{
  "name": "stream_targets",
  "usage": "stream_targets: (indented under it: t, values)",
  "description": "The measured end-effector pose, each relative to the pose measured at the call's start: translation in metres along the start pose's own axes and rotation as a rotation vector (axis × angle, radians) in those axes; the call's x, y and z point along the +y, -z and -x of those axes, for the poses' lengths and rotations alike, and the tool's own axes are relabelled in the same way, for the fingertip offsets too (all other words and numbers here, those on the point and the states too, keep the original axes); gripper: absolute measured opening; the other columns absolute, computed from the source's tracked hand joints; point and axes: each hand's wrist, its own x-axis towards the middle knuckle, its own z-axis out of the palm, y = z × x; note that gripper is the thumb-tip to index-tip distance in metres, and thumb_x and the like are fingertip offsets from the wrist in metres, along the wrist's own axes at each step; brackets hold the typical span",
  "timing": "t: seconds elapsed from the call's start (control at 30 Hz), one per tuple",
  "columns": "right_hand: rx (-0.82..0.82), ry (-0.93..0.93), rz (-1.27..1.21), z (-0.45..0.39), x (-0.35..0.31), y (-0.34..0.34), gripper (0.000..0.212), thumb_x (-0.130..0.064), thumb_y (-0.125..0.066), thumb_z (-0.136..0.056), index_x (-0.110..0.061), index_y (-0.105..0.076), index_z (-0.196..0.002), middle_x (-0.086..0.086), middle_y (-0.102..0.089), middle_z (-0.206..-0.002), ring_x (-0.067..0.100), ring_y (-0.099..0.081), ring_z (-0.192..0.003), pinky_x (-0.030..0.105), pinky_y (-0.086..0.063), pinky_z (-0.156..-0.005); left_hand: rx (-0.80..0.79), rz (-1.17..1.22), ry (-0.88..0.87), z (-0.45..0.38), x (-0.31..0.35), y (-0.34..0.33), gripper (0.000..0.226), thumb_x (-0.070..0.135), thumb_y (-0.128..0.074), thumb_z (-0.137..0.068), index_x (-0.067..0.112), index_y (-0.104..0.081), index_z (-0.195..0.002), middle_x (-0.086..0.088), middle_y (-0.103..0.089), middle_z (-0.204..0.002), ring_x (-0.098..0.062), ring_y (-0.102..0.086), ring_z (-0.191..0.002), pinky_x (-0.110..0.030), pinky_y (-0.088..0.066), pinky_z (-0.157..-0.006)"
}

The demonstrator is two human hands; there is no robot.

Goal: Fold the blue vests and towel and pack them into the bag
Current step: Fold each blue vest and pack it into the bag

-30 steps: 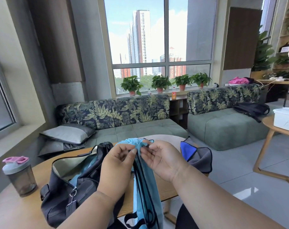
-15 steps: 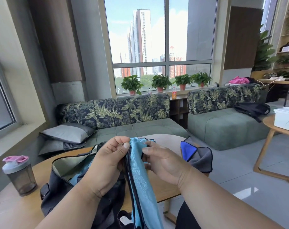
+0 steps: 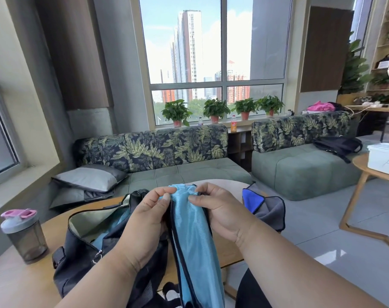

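Rightward, white box [image 3: 383, 157] with handwritten "A", on side table [image 3: 360, 162]

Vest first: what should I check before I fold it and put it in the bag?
1. Both hands hold the vest: ok, left hand and right hand pinch its top edge.
2. Vest hangs straight: ok, though its lower end is out of view.
3. Bag open: ok.
4. Room in bag: cannot tell, blue cloth already lies inside.
5. Towel within reach: ok, on the table, still unpacked.
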Motion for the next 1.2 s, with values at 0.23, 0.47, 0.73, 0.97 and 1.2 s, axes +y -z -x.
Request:
stream_targets:
  t: [0.23,0.47,0.73,0.97,1.2]
  values:
    - [0.11,0.029,-0.062,-0.004,0.001,0.0,0.016,0.006,-0.07,-0.089,-0.009,-0.063,-0.088,0.019,-0.072,-0.091,0.028,-0.07,-0.08,0.039,-0.06,-0.075,0.005,-0.148,-0.175,0.01,-0.012,-0.005,0.039,0.026,-0.072,-0.085,0.022,-0.064,-0.123,-0.006,-0.067,-0.099,-0.011,-0.063,-0.078,-0.022,-0.053,-0.069]
    - [0.107,0.036,-0.074,-0.004,-0.001,-0.001,0.017,0.008,-0.068,-0.091,-0.008,-0.062,-0.089,0.017,-0.071,-0.088,0.027,-0.07,-0.077,0.037,-0.061,-0.07,0.141,-0.391,-0.293,0.0,-0.019,-0.003,0.01,0.024,-0.077,-0.091,0.027,-0.068,-0.097,-0.01,-0.069,-0.088,-0.015,-0.061,-0.077,-0.036,-0.052,-0.074]
    - [-0.062,0.036,0.237,-0.008,-0.002,0.021,0.049,-0.004,-0.078,-0.082,-0.019,-0.066,-0.127,0.016,-0.065,-0.107,0.026,-0.065,-0.096,0.035,-0.054,-0.086,0.127,0.009,-0.125,-0.022,0.001,0.0,0.022,0.018,-0.074,-0.091,0.02,-0.068,-0.112,-0.01,-0.055,-0.088,-0.019,-0.058,-0.078,-0.035,-0.051,-0.082]
    - [-0.195,-0.136,0.637,-0.004,0.012,0.034,0.043,-0.01,-0.07,-0.083,0.003,-0.07,-0.124,0.015,-0.074,-0.124,0.027,-0.07,-0.114,0.036,-0.051,-0.105,0.06,-0.075,-0.11,-0.027,0.005,0.01,0.027,0.026,-0.076,-0.085,0.02,-0.076,-0.112,-0.012,-0.06,-0.098,-0.023,-0.053,-0.091,-0.038,-0.045,-0.085]
    - [-0.192,-0.152,0.682,-0.006,0.033,0.047,0.038,-0.014,-0.067,-0.082,-0.001,-0.069,-0.118,0.002,-0.074,-0.112,0.015,-0.068,-0.106,0.035,-0.05,-0.102,0.088,-0.129,-0.169,-0.029,0.011,0.02,0.02,0.013,-0.071,-0.092,0.015,-0.073,-0.112,0.0,-0.068,-0.088,-0.009,-0.062,-0.079,-0.016,-0.054,-0.074]
